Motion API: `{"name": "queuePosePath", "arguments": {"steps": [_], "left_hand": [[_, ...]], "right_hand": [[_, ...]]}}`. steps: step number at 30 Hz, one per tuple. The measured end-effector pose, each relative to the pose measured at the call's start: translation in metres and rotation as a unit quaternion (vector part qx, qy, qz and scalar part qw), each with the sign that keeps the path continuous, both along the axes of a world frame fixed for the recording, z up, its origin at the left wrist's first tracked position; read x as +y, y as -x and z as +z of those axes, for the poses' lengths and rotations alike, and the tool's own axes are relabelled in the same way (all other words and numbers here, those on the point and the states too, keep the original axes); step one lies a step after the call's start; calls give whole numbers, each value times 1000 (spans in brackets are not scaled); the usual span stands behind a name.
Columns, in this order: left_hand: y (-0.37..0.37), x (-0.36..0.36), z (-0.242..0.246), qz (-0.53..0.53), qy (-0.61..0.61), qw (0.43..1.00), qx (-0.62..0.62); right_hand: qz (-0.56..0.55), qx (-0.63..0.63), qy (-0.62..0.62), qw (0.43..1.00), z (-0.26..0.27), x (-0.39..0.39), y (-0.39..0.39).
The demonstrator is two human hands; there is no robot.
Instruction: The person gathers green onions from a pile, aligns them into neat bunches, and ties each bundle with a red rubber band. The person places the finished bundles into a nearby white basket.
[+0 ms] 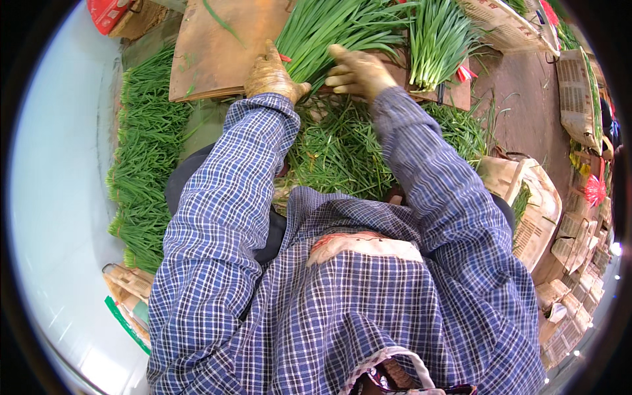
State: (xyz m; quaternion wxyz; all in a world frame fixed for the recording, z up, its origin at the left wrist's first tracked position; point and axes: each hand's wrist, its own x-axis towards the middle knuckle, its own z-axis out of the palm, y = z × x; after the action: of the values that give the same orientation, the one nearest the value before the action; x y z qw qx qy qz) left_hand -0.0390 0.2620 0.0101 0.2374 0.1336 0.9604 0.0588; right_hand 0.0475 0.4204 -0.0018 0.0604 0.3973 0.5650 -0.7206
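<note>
My left hand point(273, 76), in a yellowed work glove, grips the near end of a bunch of garlic chives point(335, 29). A bit of red tie point(285, 58) shows beside its fingers. The leaves fan away to the upper right over a wooden board point(217, 54). My right hand point(359, 71), gloved too, hovers over the near edge of the leaves with its fingers apart and nothing seen in them. To its right lies a second bunch of chives point(434, 44), pale stem ends towards me, with red ties point(465, 73) by it.
Loose chive trimmings point(340, 143) heap between my knees. Many tied bunches point(148, 148) line the white wall point(59, 173) at left. A plastic crate point(535, 207) stands by my right knee; more crates point(575, 94) stand beyond. A red bag point(106, 15) sits at upper left.
</note>
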Motion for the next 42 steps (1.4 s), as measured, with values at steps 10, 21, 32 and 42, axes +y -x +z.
{"name": "queuePosePath", "arguments": {"steps": [10,21,32,42], "left_hand": [[2,1,-2,15,-22,1000,9],[0,3,6,2,-23,1000,0],[-1,-12,11,20,-93,995,-3],[0,-12,4,29,-74,996,26]], "right_hand": [[8,-172,126,977,-68,-51,-125],[-304,138,120,935,-57,-92,-52],[-165,249,-30,954,-34,-80,-33],[-68,289,-298,907,-43,-85,-17]]}}
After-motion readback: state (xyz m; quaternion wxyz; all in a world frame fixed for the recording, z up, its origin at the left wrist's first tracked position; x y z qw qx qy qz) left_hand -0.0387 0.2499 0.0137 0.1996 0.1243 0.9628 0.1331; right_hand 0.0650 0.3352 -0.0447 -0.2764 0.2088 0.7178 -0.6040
